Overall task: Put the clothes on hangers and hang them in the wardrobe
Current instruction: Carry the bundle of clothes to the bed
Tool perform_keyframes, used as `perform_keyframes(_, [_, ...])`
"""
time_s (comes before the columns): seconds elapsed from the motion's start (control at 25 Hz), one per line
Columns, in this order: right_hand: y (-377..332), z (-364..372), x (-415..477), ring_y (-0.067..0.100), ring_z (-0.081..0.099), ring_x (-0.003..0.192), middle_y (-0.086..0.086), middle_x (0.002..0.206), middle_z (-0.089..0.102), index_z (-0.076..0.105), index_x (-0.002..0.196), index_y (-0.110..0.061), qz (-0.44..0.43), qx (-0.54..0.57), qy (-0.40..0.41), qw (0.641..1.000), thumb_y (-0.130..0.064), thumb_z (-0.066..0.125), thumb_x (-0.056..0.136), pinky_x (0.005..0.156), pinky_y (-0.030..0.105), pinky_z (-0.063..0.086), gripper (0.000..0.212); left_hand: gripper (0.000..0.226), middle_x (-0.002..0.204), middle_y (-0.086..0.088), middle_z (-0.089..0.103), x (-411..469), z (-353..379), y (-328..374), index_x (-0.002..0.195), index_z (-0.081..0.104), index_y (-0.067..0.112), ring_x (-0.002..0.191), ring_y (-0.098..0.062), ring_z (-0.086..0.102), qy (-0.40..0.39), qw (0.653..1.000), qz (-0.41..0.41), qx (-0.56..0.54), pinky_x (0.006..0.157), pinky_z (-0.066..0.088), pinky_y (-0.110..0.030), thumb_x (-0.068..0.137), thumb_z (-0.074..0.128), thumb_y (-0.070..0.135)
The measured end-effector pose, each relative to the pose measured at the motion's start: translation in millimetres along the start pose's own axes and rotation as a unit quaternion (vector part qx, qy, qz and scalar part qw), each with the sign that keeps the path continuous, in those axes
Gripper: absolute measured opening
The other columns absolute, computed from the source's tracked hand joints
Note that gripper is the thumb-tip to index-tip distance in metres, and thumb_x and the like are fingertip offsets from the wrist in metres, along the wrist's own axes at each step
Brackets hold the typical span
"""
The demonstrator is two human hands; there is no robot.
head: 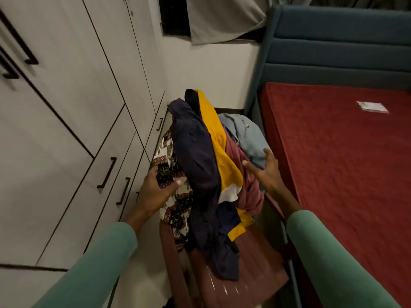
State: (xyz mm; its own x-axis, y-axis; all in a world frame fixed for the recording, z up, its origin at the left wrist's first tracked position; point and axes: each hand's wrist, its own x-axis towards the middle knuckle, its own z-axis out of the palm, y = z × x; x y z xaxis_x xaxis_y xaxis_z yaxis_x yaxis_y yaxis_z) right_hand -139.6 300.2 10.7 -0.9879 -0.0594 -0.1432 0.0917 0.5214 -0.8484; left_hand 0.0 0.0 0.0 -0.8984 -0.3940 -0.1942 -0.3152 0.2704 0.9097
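Maroon chair (pixel 255 285) bears about five heaped garments (pixel 195 163); left hand (pixel 153 190) and right hand (pixel 266 172) flank them, fingers wide.

We are seeing a maroon chair (pixel 255 278) bearing heaped clothes (pixel 195 156), a red bed (pixel 344 163) beside it carrying a white packet (pixel 372 107).

Head-worn view — close, angled downward

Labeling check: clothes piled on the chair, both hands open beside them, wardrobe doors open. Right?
No: the head view shows the wardrobe doors closed. The clothes are piled on the chair, with the left hand and right hand open beside them.
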Motion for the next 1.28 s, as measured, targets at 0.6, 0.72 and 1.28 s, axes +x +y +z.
perform_keyframes(0.6, [1.6,80.9,167.5,0.024,0.06,0.122,0.001,0.136,0.059,0.051,0.137,-0.029,0.064,-0.023,0.087,0.994,-0.078,0.066,0.079,0.104,0.048,0.05,0.077,0.111,0.151,0.009,0.05,101.3,94.2,-20.1,0.156,0.029,0.03,0.136,-0.009,0.053,0.135,0.972,-0.069,-0.181,0.114,0.048,-0.043,0.066,0.091,0.048])
perform_keyframes(0.72, [-0.1,111.1,140.1,0.024,0.059,0.123,0.004,0.136,0.059,0.048,0.141,-0.029,0.089,0.007,0.137,0.987,-0.079,0.059,0.082,0.105,0.047,0.048,0.078,0.114,0.15,0.008,0.052,104.0,104.4,-18.2,0.157,0.028,0.031,0.134,-0.01,0.055,0.136,0.971,-0.07,-0.182,0.111,0.05,-0.044,0.064,0.092,0.047])
perform_keyframes(1.28, [-6.8,112.4,126.8,0.032,0.067,0.116,0.005,0.112,0.077,0.068,0.122,-0.016,0.227,0.348,-0.107,0.903,-0.041,0.058,0.101,0.094,0.042,0.054,0.034,0.099,0.136,0.006,0.063,135.0,107.2,-15.0,0.15,0.041,0.025,0.12,-0.011,0.066,0.077,0.957,-0.119,-0.253,0.098,0.055,-0.032,0.069,0.097,0.023])
